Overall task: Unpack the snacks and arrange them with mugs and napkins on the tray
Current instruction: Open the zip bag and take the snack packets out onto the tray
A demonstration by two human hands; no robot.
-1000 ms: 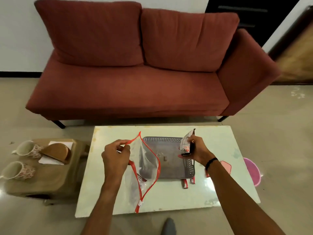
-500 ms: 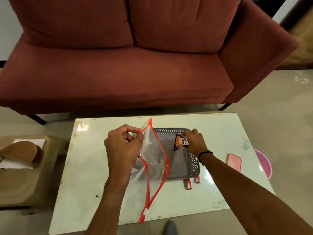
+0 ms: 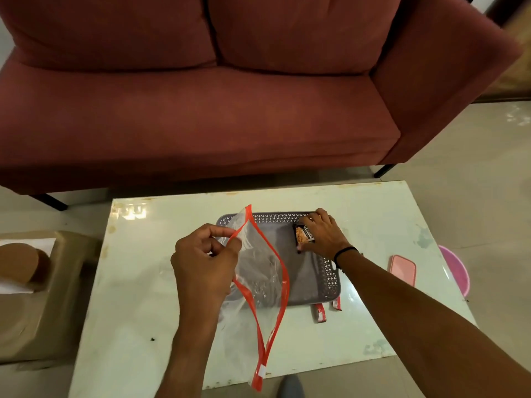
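Note:
A grey perforated tray lies in the middle of the pale table. My left hand pinches the rim of a clear zip bag with a red edge, holding it up over the tray's left side. My right hand presses a small dark snack packet down onto the tray's far right part, fingers still on it. Two red packets poke out from under the tray's near edge. White napkins lie on the stool at the left; no mugs are in view.
A red sofa stands just beyond the table. A pink phone lies on the table's right part, with a pink tub on the floor beside it. A tan stool with a brown round object sits left of the table.
My right hand carried the snack packet from above the tray's far edge down onto the tray. The left hand kept hold of the bag. The camera tilted down and closer; the mugs left view.

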